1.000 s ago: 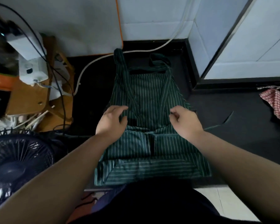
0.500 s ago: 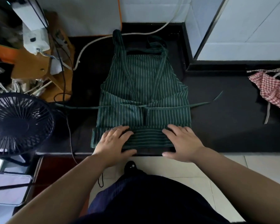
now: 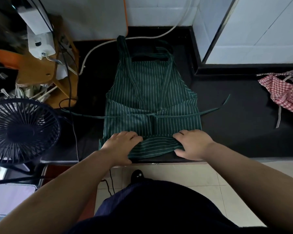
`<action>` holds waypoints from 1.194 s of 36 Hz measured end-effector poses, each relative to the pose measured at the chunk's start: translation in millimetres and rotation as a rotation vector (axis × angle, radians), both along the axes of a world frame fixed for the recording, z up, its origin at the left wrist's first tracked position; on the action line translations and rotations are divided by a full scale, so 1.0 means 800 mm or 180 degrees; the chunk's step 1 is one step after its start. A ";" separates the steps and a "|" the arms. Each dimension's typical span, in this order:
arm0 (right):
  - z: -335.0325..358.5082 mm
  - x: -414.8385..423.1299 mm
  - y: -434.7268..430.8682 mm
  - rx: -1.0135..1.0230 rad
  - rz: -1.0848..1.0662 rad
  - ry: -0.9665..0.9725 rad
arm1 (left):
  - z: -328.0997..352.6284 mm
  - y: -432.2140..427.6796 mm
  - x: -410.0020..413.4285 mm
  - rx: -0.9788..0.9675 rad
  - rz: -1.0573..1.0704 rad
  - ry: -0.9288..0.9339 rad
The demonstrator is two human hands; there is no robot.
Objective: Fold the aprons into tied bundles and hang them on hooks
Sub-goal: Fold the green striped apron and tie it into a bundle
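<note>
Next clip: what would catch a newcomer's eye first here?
The green striped apron lies spread flat at the middle of the black counter, its waist ties trailing out to both sides. The left hand and right hand hold its near hem between fingers and thumb. A black fan stands at the left, and a red checked apron lies crumpled at the far right.

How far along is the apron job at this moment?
Done: the green striped apron lies flat, sides folded in, ties spread. In hand: left hand and right hand grip its near hem, lifting it. Remaining: rolling, tying, hanging; the red checked apron lies unfolded.
</note>
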State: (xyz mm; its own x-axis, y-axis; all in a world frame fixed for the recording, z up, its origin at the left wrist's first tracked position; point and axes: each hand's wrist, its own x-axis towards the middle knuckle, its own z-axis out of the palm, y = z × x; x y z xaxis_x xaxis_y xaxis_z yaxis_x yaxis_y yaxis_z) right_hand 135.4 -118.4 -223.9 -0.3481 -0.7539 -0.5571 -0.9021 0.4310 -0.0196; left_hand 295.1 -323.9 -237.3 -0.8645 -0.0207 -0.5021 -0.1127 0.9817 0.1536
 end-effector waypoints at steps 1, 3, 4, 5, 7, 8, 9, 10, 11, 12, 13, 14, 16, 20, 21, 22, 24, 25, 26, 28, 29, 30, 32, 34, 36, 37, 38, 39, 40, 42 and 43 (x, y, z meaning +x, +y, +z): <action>0.002 -0.002 -0.001 -0.0029 -0.0071 -0.0023 | 0.004 -0.004 -0.004 0.0166 0.0104 -0.0027; 0.005 -0.009 -0.003 -0.0127 -0.0222 -0.0068 | 0.011 -0.016 -0.013 0.0516 0.0449 -0.0170; 0.007 -0.011 -0.005 -0.0176 -0.0278 -0.0084 | 0.016 -0.021 -0.017 0.0678 0.0649 -0.0223; 0.010 -0.013 -0.007 -0.0225 -0.0316 -0.0105 | 0.021 -0.028 -0.020 0.0779 0.0807 -0.0246; 0.012 -0.018 -0.010 -0.0244 -0.0367 -0.0120 | 0.029 -0.040 -0.025 0.0713 0.0933 -0.0177; 0.012 -0.022 -0.012 -0.0235 -0.0404 -0.0113 | 0.030 -0.047 -0.026 0.0573 0.0913 -0.0116; 0.013 -0.026 -0.013 -0.0252 -0.0451 -0.0116 | 0.030 -0.054 -0.027 0.0384 0.0842 -0.0044; 0.013 -0.030 -0.014 -0.0255 -0.0474 -0.0110 | 0.028 -0.061 -0.026 0.0185 0.0752 0.0056; 0.015 -0.033 -0.014 -0.0250 -0.0430 -0.0071 | 0.025 -0.066 -0.025 0.0008 0.0702 0.0192; 0.015 -0.036 -0.014 -0.0233 -0.0339 0.0020 | 0.023 -0.072 -0.024 -0.0113 0.0696 0.0347; 0.016 -0.039 -0.014 -0.0223 -0.0252 0.0131 | 0.021 -0.079 -0.023 -0.0168 0.0708 0.0467; 0.016 -0.041 -0.014 -0.0206 -0.0217 0.0220 | 0.020 -0.084 -0.022 -0.0171 0.0702 0.0534; 0.018 -0.043 -0.014 -0.0148 -0.0212 0.0246 | 0.016 -0.095 -0.022 -0.0078 0.0639 0.0424; 0.019 -0.049 -0.018 -0.0042 -0.0436 -0.0080 | 0.008 -0.112 -0.024 0.0206 0.0680 0.0188; 0.018 -0.050 -0.018 -0.0085 -0.0508 -0.0123 | 0.006 -0.114 -0.024 0.0185 0.0662 0.0224; 0.017 -0.050 -0.017 -0.0105 -0.0581 -0.0153 | 0.005 -0.113 -0.023 0.0136 0.0673 0.0302; 0.016 -0.051 -0.017 -0.0101 -0.0727 -0.0189 | 0.007 -0.110 -0.023 0.0100 0.0867 0.0544; 0.015 -0.051 -0.018 -0.0102 -0.0797 -0.0196 | 0.008 -0.110 -0.023 0.0168 0.0976 0.0603; 0.014 -0.051 -0.018 -0.0134 -0.0875 -0.0201 | 0.010 -0.111 -0.025 0.0286 0.1067 0.0563; 0.011 -0.055 -0.020 -0.0225 -0.1026 -0.0158 | 0.011 -0.115 -0.030 0.0545 0.1278 0.0329; 0.009 -0.058 -0.021 -0.0233 -0.1065 -0.0122 | 0.011 -0.117 -0.033 0.0543 0.1308 0.0280; 0.008 -0.060 -0.021 -0.0210 -0.1066 -0.0086 | 0.010 -0.119 -0.036 0.0420 0.1238 0.0327; 0.007 -0.063 -0.021 -0.0132 -0.1001 -0.0052 | 0.009 -0.122 -0.042 -0.0013 0.0893 0.0521; 0.006 -0.066 -0.022 -0.0078 -0.0959 -0.0061 | 0.009 -0.127 -0.046 -0.0112 0.0597 0.0603; 0.004 -0.068 -0.022 -0.0064 -0.0979 -0.0088 | 0.006 -0.134 -0.052 0.0143 0.0559 0.0366; 0.002 -0.069 -0.022 -0.0058 -0.1008 -0.0114 | 0.002 -0.138 -0.053 0.0304 0.0637 0.0217; 0.001 -0.070 -0.022 -0.0061 -0.1052 -0.0145 | -0.002 -0.141 -0.055 0.0421 0.0715 0.0120; 0.000 -0.070 -0.022 -0.0066 -0.1109 -0.0176 | -0.006 -0.144 -0.056 0.0470 0.0766 0.0080; -0.001 -0.072 -0.022 -0.0082 -0.1167 -0.0206 | -0.010 -0.145 -0.057 0.0503 0.0794 0.0117; -0.002 -0.075 -0.022 -0.0116 -0.1310 -0.0279 | -0.013 -0.145 -0.060 0.0652 0.0939 0.0192; -0.002 -0.076 -0.023 -0.0138 -0.1388 -0.0333 | -0.013 -0.144 -0.061 0.0736 0.1043 0.0192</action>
